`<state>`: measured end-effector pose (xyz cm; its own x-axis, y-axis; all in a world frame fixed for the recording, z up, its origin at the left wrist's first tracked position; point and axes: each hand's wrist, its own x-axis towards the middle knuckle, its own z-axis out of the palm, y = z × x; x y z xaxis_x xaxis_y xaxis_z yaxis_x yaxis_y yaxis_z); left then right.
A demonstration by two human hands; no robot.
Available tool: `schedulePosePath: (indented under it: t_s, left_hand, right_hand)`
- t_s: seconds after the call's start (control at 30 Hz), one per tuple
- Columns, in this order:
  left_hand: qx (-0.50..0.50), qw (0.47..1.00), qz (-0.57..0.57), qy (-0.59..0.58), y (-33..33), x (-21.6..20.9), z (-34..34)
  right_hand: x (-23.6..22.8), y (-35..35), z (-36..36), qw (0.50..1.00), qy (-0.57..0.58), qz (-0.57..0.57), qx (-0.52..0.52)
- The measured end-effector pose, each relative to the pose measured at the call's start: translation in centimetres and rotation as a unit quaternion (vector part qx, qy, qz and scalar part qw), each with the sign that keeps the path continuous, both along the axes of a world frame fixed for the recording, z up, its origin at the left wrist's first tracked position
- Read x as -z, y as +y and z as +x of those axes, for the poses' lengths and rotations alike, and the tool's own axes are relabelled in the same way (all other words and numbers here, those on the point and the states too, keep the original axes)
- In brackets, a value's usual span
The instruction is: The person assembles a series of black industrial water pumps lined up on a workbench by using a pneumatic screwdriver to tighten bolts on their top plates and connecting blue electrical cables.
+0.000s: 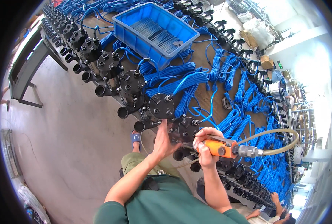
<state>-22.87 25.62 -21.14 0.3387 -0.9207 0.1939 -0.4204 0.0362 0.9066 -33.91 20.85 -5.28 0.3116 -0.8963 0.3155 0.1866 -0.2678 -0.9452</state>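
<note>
My right hand (207, 143) is wrapped round an orange air-powered driver (220, 148). From its metal coupling (250, 151) a yellowish air hose (285, 147) loops away to the right. The tool's tip points left, toward the lower side of a black pump (188, 127) with a round top. My left hand (163, 140) has its fingers stretched apart, fingertips at the lower rim of the neighbouring black pump (161, 105). Its thumb reaches toward the driver's tip. The fingers are slightly blurred, and what the tip touches cannot be made out.
Black pumps with blue cables stand in rows along both table edges. Coiled blue cables (181, 82) cover much of the brown tabletop (207, 89). A blue crate (166, 56) holds thin metal rods (154, 33). A metal-framed table (27, 63) stands left; another person's hand (275, 198) shows lower right.
</note>
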Motion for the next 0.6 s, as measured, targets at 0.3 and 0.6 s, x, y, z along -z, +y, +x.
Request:
schedulePosePath:
  t_s: [0.3, 0.6]
  left_hand:
    - [0.029, 0.996, 0.045, 0.066, -1.1, 0.7, 0.6]
    - [0.158, 0.974, 0.09, 0.132, -2.0, 2.6, 3.0]
  right_hand:
    - [3.3, -3.1, 4.1, 0.992, 0.056, -0.084, -0.07]
    - [-1.5, -7.0, 5.5, 0.995, -0.032, 0.003, 0.094]
